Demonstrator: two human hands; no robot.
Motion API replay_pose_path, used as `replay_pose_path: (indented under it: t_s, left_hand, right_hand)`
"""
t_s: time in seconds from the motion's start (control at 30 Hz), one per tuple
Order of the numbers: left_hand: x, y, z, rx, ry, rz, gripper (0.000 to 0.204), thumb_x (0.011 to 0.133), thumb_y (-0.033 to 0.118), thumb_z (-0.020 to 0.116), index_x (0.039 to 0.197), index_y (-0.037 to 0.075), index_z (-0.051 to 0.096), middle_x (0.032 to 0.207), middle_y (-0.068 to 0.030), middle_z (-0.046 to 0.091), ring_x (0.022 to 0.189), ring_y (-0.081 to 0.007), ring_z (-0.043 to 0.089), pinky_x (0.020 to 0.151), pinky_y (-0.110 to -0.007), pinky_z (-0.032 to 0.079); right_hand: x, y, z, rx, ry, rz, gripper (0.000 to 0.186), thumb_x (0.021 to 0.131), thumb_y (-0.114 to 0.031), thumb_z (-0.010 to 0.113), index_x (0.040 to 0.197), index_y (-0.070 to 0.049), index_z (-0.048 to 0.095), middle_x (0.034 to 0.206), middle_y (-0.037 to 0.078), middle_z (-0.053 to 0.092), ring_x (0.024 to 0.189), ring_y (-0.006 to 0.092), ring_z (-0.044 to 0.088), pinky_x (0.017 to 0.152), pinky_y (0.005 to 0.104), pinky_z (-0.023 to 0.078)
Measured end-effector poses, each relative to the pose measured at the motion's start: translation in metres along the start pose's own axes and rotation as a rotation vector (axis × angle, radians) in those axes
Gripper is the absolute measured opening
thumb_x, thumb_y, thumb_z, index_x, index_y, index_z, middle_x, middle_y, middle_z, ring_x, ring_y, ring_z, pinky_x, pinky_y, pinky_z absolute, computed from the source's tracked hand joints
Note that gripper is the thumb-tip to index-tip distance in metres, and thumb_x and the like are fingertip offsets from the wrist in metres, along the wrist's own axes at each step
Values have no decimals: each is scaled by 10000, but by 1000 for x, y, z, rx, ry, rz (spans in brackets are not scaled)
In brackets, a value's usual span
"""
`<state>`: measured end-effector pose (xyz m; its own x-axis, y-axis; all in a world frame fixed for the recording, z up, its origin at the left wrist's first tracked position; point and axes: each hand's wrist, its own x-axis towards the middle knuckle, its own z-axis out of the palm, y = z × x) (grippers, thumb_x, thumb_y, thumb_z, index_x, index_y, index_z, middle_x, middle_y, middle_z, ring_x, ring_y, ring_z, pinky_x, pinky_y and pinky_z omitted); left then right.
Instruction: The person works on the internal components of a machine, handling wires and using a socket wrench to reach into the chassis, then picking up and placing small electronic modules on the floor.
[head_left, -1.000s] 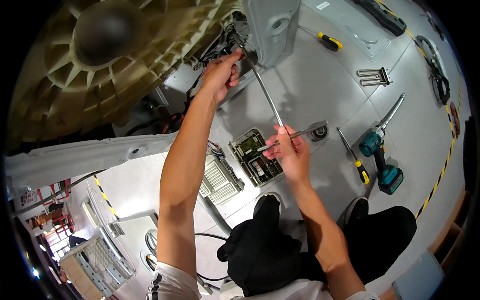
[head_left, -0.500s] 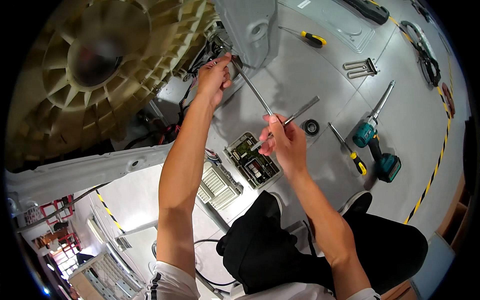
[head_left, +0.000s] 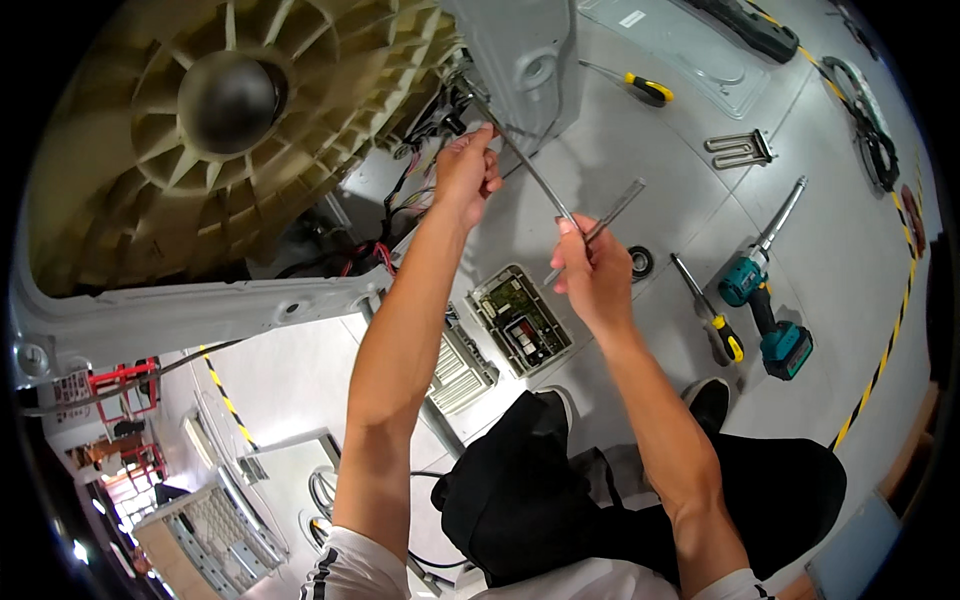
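A long metal rod (head_left: pixel 535 175) slants from beside the machine's yellowish plastic tub (head_left: pixel 150 105), where its upper end is among dark parts and wires, down to a loose-looking metal crossbar (head_left: pixel 625 200). My right hand (head_left: pixel 595 265) has its fingers closed round the junction of rod and crossbar. My left hand (head_left: pixel 468 170) is closed beside the rod's upper part, its thumb against or very near it; what its curled fingers hold is hidden. Below the hands lie an open housing with a circuit board (head_left: pixel 520 320), a ribbed cover (head_left: pixel 460 375) and a round bearing (head_left: pixel 640 262).
A grey metal frame (head_left: pixel 520 40) borders the tub. Right of me on the floor are a cordless power tool (head_left: pixel 742 280), two screwdrivers (head_left: pixel 730 340), a heating element (head_left: pixel 740 150) and a grey panel (head_left: pixel 680 60). My knees are below; appliance parts (head_left: pixel 205 530) lie lower left.
The crossbar in my right hand has turned to a steeper slant, its right end rising. My left hand stays near the rod's upper part; the whole view has shifted slightly.
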<state>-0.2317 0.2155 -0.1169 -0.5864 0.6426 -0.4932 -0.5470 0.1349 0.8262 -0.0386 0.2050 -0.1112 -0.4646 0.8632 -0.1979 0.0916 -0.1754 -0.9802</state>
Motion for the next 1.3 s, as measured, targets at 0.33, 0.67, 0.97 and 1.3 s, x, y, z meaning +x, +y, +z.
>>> replay_pose_path:
  t_s: [0.33,0.67,0.97,1.3]
  left_hand:
    - [-38,-17,3,16,-57,-22,305,868,342,609,840,48,532,530,62,313,433,-51,272,401,-219,231]
    - [-43,-32,24,314,-109,127,283,868,314,624,702,109,522,525,86,344,453,-17,271,415,-205,236]
    - [-35,-38,22,212,-164,51,258,888,303,600,789,65,581,523,92,310,451,-24,247,422,-206,230]
    - [-35,-38,24,19,-200,-9,271,895,278,591,870,11,550,533,65,321,460,-37,279,428,-205,245]
  right_hand:
    - [29,-9,-4,26,-292,291,287,891,-292,557,884,-13,622,521,-20,445,459,46,396,427,215,307]
    - [45,11,-15,47,-281,172,234,876,-220,579,793,-2,591,554,-25,436,489,51,390,440,223,294]
    - [51,13,-21,-102,-303,37,212,876,-183,580,744,-18,573,521,-28,451,478,61,398,431,255,318]
    - [47,5,-19,-23,-271,90,220,879,-248,578,883,-32,620,545,-29,489,500,74,446,474,234,345]
